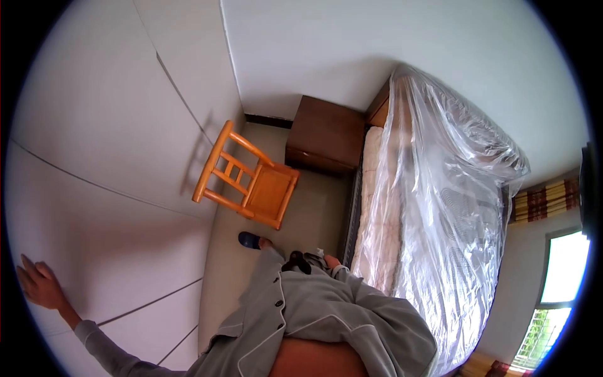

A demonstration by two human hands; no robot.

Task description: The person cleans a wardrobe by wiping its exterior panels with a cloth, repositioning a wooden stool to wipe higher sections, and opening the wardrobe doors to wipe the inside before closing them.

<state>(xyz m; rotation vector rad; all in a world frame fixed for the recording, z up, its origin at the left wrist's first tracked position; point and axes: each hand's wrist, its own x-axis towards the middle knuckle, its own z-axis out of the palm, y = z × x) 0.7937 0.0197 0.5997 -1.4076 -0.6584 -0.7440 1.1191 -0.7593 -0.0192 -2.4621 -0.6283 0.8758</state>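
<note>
My left hand point(41, 284) reaches far out to the left, fingers stretched, against or just in front of a pale cabinet panel point(107, 251). Low beside my body, near the bed's edge, my right hand point(331, 261) has its fingers curled. A small white scrap point(320, 252) shows at its fingertips, too small to name. Just left of that hand, in front of my grey jacket point(301, 301), is a dark object point(298, 262) whose kind I cannot make out.
A wooden chair point(270, 195) stands by the panels ahead. Behind it is a dark brown bedside cabinet point(326, 132). Clear plastic sheeting point(452, 207) covers much of the bed on the right. One foot in a dark slipper point(249, 240) is on the floor point(308, 213).
</note>
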